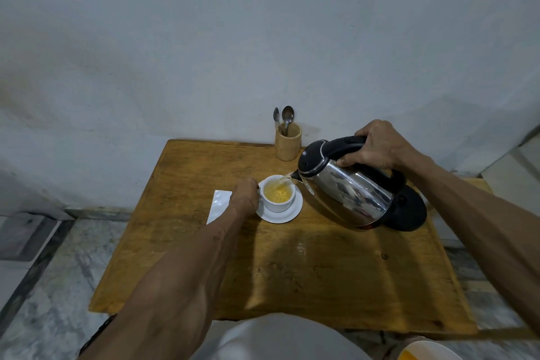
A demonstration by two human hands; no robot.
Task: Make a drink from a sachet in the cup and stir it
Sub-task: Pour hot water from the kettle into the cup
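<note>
Your right hand (380, 146) is wrapped around the black handle of the steel kettle (347, 187), tipping it so a thin stream runs from the spout into the cup (277, 204). The cup sits on its white saucer (287, 215) on the counter (321, 266), just beside your left hand (244, 194), which is curled against the cup's near side, seemingly at the handle, steadying it; whether the fingers actually grip cannot be told.

The liquid in the cup is already yellow and granular, so the powder looks to be in. A pale sachet (219, 206) lies flat on the counter, partly under your left wrist, probably spent, though its torn end is not visible.

So you are mid-pour: the cup looks well filled but not brimming. What is left, as I judge it, is to stop the pour, set the kettle back on the black base (409, 207) below your right hand, then take one of the spoons (287, 118) from the wooden holder (287, 145) beyond the cup and stir.
</note>
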